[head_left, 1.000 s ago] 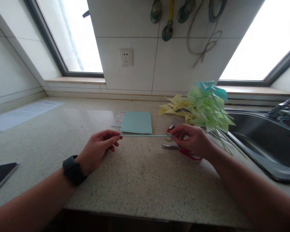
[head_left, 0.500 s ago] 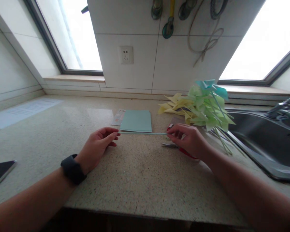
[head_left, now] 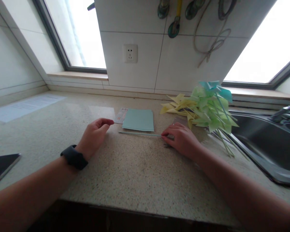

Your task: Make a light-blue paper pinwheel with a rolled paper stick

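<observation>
At the far left edge of the counter [head_left: 135,180] lies a dark tablet [head_left: 2,166], well apart from either hand. The left hand [head_left: 94,135], with a black watch [head_left: 73,157] on its wrist, rests on the stone with its fingers loosely curled and spread apart, holding nothing. Just past its fingertips, to their right and not touching them, starts the thin pale-green stick [head_left: 139,133], which lies flat on the counter and runs straight across to the other hand. Just behind the stick, on the far side from both hands, sits a small stack of blue-green paper [head_left: 139,120], with a printed card [head_left: 120,116] peeking out at its left edge. The right hand [head_left: 181,140] is palm down with its fingertips over the stick's right end. From where I stand I cannot tell whether they pinch it or only press it to the stone. So the stick has one end under the right fingertips and the other end free, near the left hand. To my eye a stick this light rolls easily, so it wants a gentle, steady touch at the held end, with its length kept flat and clear of the paper stack. Beyond the right hand, further right and back, lies a heap of yellow, green and blue pinwheels [head_left: 203,106], and past them the steel sink [head_left: 268,145].
</observation>
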Tool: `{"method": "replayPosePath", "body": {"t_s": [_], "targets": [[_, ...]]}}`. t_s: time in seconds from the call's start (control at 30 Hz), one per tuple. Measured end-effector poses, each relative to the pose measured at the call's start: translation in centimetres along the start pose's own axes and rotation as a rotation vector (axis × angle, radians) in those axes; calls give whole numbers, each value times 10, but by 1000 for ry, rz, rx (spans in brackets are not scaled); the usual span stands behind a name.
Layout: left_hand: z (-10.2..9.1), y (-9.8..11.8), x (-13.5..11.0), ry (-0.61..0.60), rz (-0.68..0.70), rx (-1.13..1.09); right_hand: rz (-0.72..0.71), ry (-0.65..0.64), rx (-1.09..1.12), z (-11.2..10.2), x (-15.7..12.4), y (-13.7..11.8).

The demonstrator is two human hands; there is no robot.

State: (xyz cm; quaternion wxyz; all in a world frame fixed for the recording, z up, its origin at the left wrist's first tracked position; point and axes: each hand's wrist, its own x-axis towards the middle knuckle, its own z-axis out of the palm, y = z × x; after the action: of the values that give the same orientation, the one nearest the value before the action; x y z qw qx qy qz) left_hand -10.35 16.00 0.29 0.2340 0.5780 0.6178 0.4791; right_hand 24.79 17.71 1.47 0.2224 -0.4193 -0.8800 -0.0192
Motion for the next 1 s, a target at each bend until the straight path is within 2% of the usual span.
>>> {"method": "replayPosePath", "body": {"t_s": [0.2,0.4,0.57,0.7,0.83,1.0], "targets": [[-17,-10,15,-62,85,326,8,59,19,4,2,4],[-9,-27,14,-232,334,598,-16,207,123,-14,-4,11],[-6,-32,12,-240,427,709,30,379,134,-29,-12,18],[-7,-33,14,-236,456,755,92,449,116,-27,-17,24],[-6,-32,14,-230,462,786,85,408,71,-20,-12,23],[-6,-29,14,-228,468,806,-13,162,-34,-10,12,1]]}}
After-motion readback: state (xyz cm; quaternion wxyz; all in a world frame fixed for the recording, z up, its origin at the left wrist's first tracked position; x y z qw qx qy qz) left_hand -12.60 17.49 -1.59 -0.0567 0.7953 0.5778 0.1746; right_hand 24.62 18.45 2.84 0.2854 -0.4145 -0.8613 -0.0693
